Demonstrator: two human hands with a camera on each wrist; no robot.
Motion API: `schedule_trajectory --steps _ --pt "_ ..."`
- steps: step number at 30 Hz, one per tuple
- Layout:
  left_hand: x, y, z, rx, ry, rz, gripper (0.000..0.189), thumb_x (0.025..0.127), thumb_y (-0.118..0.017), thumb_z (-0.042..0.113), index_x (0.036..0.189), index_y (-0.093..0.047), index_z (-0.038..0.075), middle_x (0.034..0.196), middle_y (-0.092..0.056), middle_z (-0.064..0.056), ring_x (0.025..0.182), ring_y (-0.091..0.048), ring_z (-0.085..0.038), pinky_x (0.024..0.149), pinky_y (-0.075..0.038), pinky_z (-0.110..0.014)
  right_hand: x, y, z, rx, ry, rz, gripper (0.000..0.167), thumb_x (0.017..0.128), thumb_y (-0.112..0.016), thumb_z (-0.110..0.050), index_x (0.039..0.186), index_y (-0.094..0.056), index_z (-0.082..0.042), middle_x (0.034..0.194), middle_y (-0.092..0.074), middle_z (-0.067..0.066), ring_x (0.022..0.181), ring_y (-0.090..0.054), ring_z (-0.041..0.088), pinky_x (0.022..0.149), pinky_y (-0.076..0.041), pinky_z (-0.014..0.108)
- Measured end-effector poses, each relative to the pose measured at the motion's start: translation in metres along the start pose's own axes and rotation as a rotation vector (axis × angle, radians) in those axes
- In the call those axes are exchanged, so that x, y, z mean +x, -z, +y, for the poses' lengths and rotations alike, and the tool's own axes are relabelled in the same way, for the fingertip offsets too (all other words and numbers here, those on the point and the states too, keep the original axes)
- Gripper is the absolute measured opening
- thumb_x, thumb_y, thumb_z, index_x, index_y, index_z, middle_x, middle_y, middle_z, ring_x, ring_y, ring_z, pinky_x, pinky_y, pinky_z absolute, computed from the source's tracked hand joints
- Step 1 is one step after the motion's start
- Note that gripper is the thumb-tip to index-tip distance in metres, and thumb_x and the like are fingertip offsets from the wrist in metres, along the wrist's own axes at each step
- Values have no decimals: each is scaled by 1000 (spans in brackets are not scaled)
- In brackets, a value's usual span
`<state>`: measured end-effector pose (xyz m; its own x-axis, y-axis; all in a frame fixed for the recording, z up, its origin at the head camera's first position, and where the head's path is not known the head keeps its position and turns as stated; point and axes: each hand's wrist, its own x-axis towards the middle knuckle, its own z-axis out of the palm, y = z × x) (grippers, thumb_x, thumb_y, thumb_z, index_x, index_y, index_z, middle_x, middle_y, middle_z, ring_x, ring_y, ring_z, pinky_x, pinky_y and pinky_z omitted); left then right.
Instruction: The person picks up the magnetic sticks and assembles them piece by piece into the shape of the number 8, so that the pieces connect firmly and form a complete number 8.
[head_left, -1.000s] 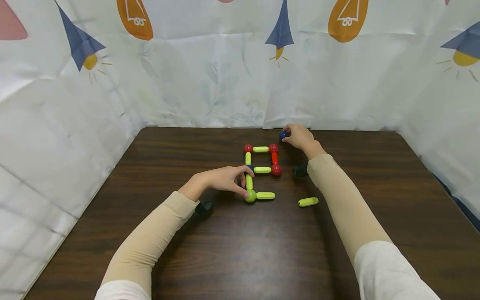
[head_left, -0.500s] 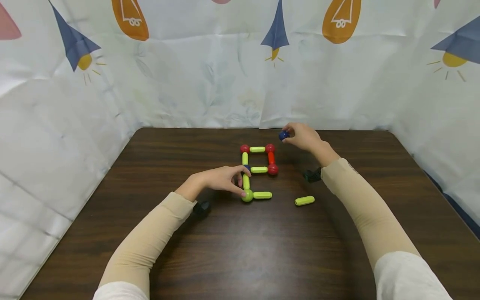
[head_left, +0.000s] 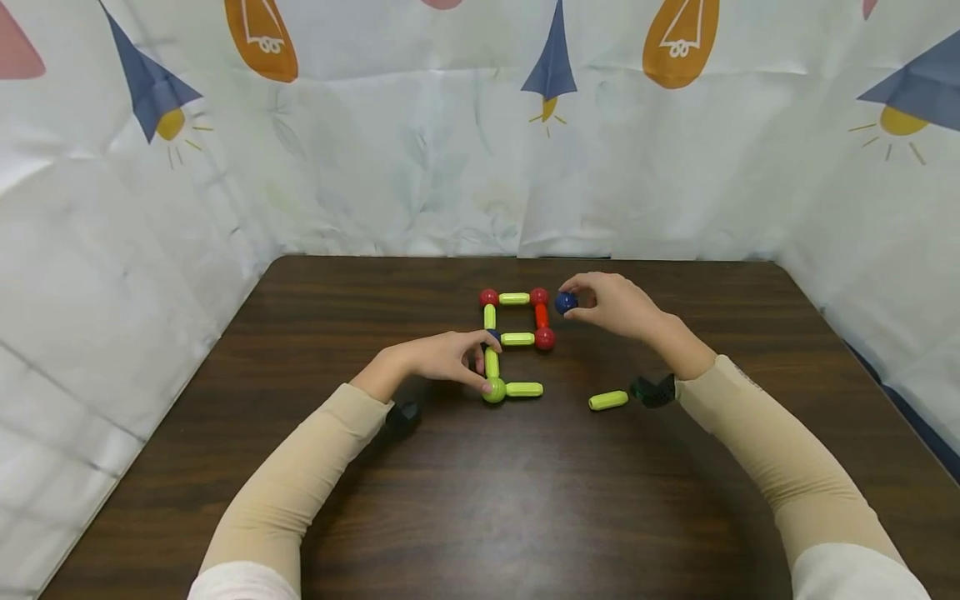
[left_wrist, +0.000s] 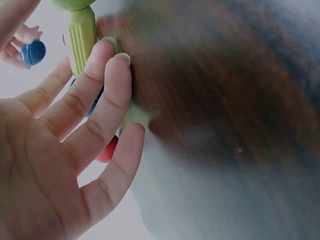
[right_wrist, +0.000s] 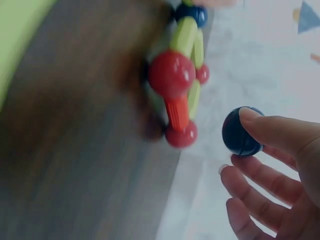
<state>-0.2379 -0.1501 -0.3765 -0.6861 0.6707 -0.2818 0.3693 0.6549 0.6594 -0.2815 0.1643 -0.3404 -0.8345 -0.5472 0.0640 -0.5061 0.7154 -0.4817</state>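
On the brown table lies a figure of magnetic balls and rods: red balls (head_left: 543, 338) and lime rods (head_left: 517, 339), one red rod (head_left: 542, 317), a blue ball largely hidden by fingers, and a green ball (head_left: 493, 390) at the near corner. My left hand (head_left: 442, 358) spans its left side, thumb at the green ball and index finger at the hidden blue ball. A lime rod (head_left: 524, 389) sticks out rightward from the green ball. My right hand (head_left: 618, 307) pinches another blue ball (right_wrist: 242, 132) between thumb and fingers, held right of the figure's far end.
A loose lime rod (head_left: 608, 400) lies right of the figure. Dark wrist cameras hang at the left wrist (head_left: 403, 417) and right wrist (head_left: 654, 390). A white printed curtain (head_left: 420, 167) stands behind the table (head_left: 480, 517) and along its sides.
My right hand has come nearer from the table's far edge, bringing the blue ball beside the figure's far right corner. My left hand keeps its place on the figure.
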Motion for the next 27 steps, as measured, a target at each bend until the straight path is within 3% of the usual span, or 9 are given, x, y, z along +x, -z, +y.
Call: schedule_trajectory --steps 5,13,19,27 --pt "1 -2 0 -6 -8 -15 64 91 -80 33 141 -49 10 101 -62 -2 83 -55 -16 76 -44 -31 -22 -13 -6 10 30 -56 38 94 -78 -17 128 -68 -6 101 -69 7 76 -57 19 64 -48 35" --pt "3 0 -1 2 -6 3 64 91 -81 32 142 -49 9 102 -63 -2 85 -54 -17 76 -43 -31 -44 -31 -16 -37 116 -144 34 90 -82 -21 121 -73 -9 101 -70 -1 76 -56 14 69 -51 31" --pt "3 0 -3 2 -11 2 64 91 -81 32 142 -49 9 102 -63 -1 84 -55 -17 76 -44 -31 -53 -41 -24 -70 127 -218 32 90 -83 -21 118 -73 -13 102 -70 -4 79 -58 12 68 -51 29" --pt "3 1 -2 3 -6 -3 64 91 -81 32 142 -49 9 102 -63 -2 84 -55 -17 76 -44 -31 -55 -48 -27 -83 135 -221 31 89 -83 -21 117 -73 -12 102 -71 -4 77 -58 9 64 -50 27"
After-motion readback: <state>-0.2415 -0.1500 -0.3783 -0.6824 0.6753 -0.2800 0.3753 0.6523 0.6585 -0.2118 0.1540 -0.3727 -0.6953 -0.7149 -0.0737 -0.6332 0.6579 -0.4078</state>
